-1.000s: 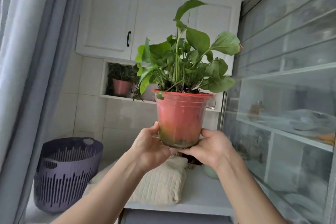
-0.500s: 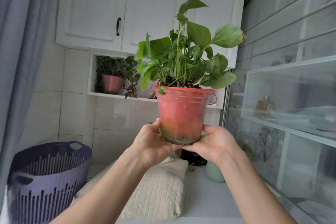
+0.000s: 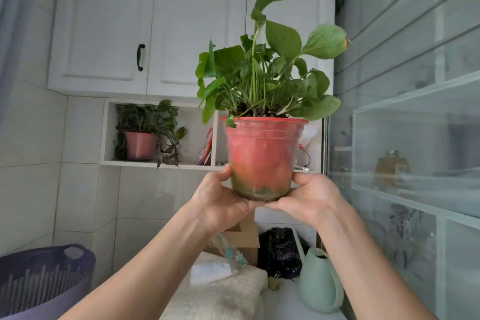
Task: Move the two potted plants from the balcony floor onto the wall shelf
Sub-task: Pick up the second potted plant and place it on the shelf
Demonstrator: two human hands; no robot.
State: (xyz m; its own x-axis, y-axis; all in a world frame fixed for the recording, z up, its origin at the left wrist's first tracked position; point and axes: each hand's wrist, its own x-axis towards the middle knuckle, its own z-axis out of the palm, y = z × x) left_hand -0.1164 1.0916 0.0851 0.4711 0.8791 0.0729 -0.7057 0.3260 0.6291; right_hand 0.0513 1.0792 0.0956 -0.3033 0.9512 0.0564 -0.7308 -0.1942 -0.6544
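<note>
Left hand (image 3: 220,199) and right hand (image 3: 310,199) cupped under and curled round the base of the red potted plant (image 3: 261,158), held upright in the air, in front of and just right of the wall shelf (image 3: 155,162). Other potted plant (image 3: 141,144) already standing in that shelf's left compartment. Judged halfway done: one placed, one left to set down.

Beyond the hands (image 3: 262,202), a wall shelf (image 3: 161,163) split by a divider (image 3: 213,138). Left compartment partly filled by a second potted plant (image 3: 141,144) at its far left, trailing leaves (image 3: 168,157) over the edge; open gap between those and colourful packets (image 3: 206,148) against the divider. Right compartment hidden behind the held potted plant (image 3: 261,156). Close right, a glass wall (image 3: 402,112). Below, a box (image 3: 245,236), black bag (image 3: 280,252) and green watering can (image 3: 320,280) crowding the worktop (image 3: 283,304).
</note>
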